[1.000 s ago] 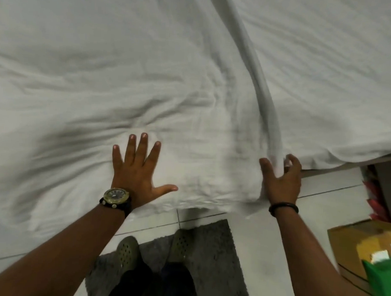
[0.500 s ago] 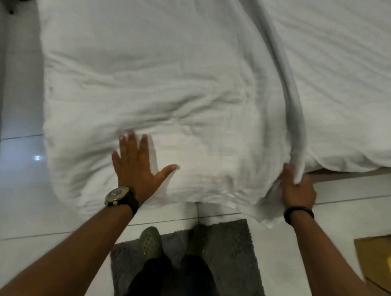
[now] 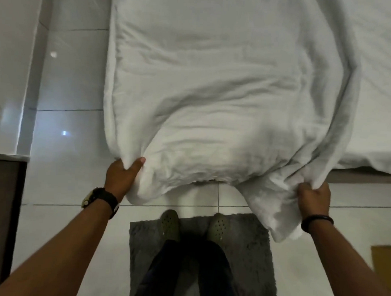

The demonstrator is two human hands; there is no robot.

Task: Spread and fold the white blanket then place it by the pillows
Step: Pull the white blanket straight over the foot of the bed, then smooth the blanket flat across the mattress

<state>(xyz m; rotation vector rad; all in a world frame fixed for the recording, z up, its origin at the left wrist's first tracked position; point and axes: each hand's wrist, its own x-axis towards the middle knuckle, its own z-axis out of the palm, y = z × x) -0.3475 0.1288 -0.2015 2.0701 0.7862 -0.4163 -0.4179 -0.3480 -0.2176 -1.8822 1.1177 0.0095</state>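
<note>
A pale tiled floor (image 3: 70,94) and the foot of a bed (image 3: 380,110) dressed in white fill the head view. The white blanket (image 3: 214,93) lies lengthwise along the bed's left side, its near end spilling over the edge toward me. My left hand (image 3: 120,178) clenches the near left corner, thumb on top of the cloth; my right hand (image 3: 313,198) grasps the near right corner, with a loose tail of fabric hanging below it toward the floor. To do this step well, I judge that both corners should be drawn apart evenly and kept level, so the creases across the middle pull flat before any fold is made, and the dangling tail should be gathered up off the floor. My shoes (image 3: 169,224) stand on a grey mat (image 3: 252,260) directly below. A dark cabinet (image 3: 2,207) stands to the left and what may be a cardboard box (image 3: 383,258) shows at the right edge; both are apart from the blanket. The pillows are out of view.
</note>
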